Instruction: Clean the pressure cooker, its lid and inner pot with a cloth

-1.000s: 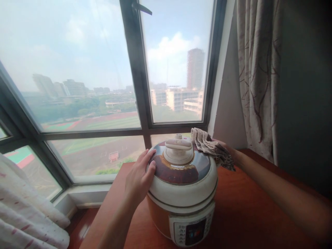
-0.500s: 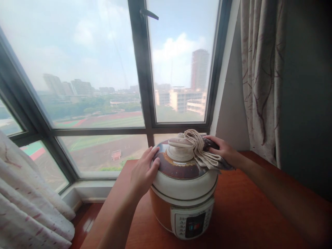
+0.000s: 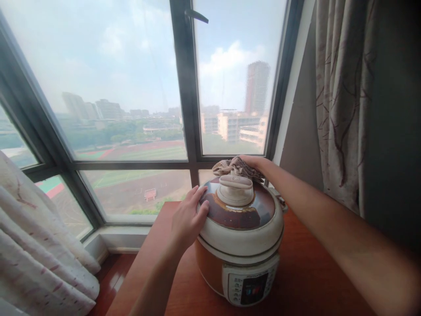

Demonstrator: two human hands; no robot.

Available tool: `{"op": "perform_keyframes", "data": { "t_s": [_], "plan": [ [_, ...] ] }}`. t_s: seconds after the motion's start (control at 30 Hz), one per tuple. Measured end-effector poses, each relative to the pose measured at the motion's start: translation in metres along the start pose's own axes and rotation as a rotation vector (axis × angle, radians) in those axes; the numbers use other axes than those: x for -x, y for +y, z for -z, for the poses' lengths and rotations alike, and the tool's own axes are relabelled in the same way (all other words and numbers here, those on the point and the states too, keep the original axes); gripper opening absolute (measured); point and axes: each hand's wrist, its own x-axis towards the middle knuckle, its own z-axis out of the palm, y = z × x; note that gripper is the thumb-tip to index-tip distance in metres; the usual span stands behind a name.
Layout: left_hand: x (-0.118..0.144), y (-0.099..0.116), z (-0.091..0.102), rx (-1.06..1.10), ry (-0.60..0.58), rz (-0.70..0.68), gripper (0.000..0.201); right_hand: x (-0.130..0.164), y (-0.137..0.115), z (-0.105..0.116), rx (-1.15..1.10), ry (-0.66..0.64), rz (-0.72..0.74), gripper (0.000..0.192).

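An electric pressure cooker [image 3: 240, 237] with a cream rim, brown-orange body and front control panel stands upright on the wooden table. Its dark brown lid [image 3: 233, 215] is on, with a cream knob handle [image 3: 236, 188] on top. My left hand [image 3: 190, 215] rests on the lid's left edge, fingers stretched out. Behind the knob, my right hand [image 3: 255, 162] is closed on a crumpled beige cloth [image 3: 230, 166], pressed to the far side of the lid. Its fingertips are hidden by the cloth.
The reddish-brown table [image 3: 305, 263] stands against large windows with dark frames [image 3: 186, 79]. A patterned curtain [image 3: 342, 101] hangs at the right, another curtain [image 3: 42, 250] at the left. A wooden floor [image 3: 113, 276] shows at lower left.
My right hand has carried the cloth from the lid's right side round to its far side, behind the knob. The left hand keeps its place on the lid; the view has shifted slightly.
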Motion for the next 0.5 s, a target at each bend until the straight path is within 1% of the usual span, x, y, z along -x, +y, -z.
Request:
{"op": "perform_keyframes", "data": {
  "t_s": [0.1, 0.2, 0.27, 0.37, 0.43, 0.5],
  "plan": [
    [0.001, -0.002, -0.002, 0.064, 0.010, 0.018, 0.061, -0.017, -0.027, -0.008, 0.101, -0.090, 0.038, 0.019],
    [0.002, -0.006, -0.008, 0.139, 0.093, 0.042, 0.066, -0.026, -0.054, -0.024, 0.215, -0.182, 0.103, 0.023],
    [0.003, -0.012, -0.014, 0.246, 0.212, 0.024, 0.067, -0.027, -0.070, -0.040, 0.300, -0.223, 0.164, 0.025],
    [0.002, -0.019, -0.021, 0.581, 0.442, 0.008, 0.057, -0.026, -0.093, -0.067, 0.451, -0.244, 0.270, 0.019],
    [0.001, -0.021, -0.021, 0.801, 0.540, 0.032, 0.050, -0.024, -0.106, -0.087, 0.550, -0.254, 0.332, 0.015],
    [0.000, -0.021, -0.019, 0.926, 0.603, 0.074, 0.046, -0.023, -0.116, -0.106, 0.630, -0.274, 0.387, 0.012]
  ]
}}
